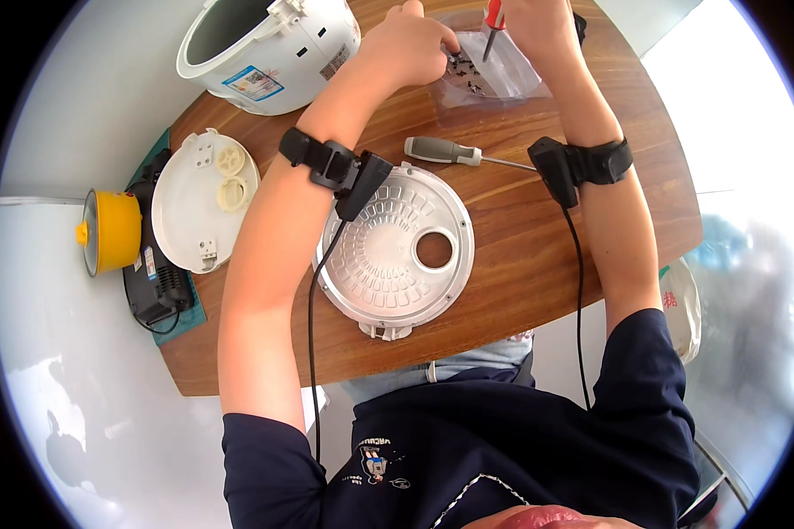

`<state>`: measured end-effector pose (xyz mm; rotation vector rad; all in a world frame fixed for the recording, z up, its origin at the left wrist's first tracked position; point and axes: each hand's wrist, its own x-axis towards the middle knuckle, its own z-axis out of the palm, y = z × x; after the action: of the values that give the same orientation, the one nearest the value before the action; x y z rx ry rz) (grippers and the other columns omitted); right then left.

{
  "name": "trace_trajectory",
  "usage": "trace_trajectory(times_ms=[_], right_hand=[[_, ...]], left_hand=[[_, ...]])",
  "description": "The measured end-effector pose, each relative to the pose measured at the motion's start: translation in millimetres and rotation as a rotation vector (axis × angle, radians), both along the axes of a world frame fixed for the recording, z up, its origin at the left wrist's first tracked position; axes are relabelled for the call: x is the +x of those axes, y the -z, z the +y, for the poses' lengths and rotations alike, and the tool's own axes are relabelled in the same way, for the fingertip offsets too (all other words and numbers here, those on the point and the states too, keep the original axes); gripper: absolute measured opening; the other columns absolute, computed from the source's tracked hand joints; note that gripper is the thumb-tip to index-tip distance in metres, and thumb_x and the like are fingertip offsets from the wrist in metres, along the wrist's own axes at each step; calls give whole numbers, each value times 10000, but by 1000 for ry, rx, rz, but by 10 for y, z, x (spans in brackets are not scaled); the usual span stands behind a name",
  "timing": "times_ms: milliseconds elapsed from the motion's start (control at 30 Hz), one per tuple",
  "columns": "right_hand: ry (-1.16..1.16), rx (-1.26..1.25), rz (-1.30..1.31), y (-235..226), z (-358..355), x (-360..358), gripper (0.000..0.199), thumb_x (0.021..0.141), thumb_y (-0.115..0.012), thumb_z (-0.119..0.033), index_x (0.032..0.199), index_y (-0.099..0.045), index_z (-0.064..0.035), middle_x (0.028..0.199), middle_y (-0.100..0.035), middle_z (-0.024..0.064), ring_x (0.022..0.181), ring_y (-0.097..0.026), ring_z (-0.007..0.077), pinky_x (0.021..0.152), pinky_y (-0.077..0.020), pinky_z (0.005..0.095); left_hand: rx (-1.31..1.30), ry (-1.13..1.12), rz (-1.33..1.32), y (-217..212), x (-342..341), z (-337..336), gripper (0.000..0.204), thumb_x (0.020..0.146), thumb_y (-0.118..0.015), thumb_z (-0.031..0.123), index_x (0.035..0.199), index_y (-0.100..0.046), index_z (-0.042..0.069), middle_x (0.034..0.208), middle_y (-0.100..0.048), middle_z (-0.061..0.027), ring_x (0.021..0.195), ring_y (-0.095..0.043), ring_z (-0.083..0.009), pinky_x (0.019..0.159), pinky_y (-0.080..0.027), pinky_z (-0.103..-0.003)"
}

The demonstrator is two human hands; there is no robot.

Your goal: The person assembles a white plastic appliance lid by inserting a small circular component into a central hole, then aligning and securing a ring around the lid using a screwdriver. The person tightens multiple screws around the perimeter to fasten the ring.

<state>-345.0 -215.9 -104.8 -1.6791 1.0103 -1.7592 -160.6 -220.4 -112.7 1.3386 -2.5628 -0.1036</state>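
My right hand [535, 19], at the top of the view and partly cut off, is closed round a screwdriver with a red handle [495, 14]. Its dark shaft points down over a clear plastic tray [476, 113] and a clear bag [513, 78]. Small black screws [468, 75] lie scattered in the tray. My left hand [408, 44] is at the tray's left edge with its fingers curled; what they hold, if anything, is hidden. Below the tray lies a second screwdriver with a grey handle [441, 151], its shaft reaching toward my right wrist.
A round silver metal lid [388, 291] with a hole lies in the table's middle. White appliance housing [282, 75] stands at the back left. A white plastic cover [181, 207] with two cream rings, a yellow container [117, 231] and a black device [154, 295] sit at the left.
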Motion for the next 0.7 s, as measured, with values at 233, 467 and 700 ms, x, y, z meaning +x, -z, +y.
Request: trace_trajectory(times_ms=[233, 467, 700], right_hand=[[98, -50, 46, -74, -5, -108, 305, 1060, -576, -138, 1320, -460, -30, 891, -620, 51, 761, -564, 115, 683, -484, 291], [31, -58, 1, -72, 9, -97, 305, 1064, -580, -158, 1316, -466, -30, 865, -608, 36, 721, -554, 92, 619, -470, 268], [-63, 191, 15, -146, 84, -65, 305, 1052, -593, -192, 1294, -481, -42, 846, -639, 67, 710, -609, 134, 572, -489, 295]], left_hand=[[14, -74, -59, 53, -86, 56, 280, 858, -612, 122, 1032, -816, 201, 1175, -563, -251, 1139, -580, -450, 961, -524, -501], [88, -97, -58, 14, -130, -16, 221, 863, -607, 109, 942, -806, 165, 1119, -579, -250, 1118, -601, -430, 917, -529, -494], [-9, 127, -29, -107, -117, 148, 136, 860, -643, 97, 903, -771, 115, 1028, -651, -209, 954, -664, -439, 832, -538, -502]])
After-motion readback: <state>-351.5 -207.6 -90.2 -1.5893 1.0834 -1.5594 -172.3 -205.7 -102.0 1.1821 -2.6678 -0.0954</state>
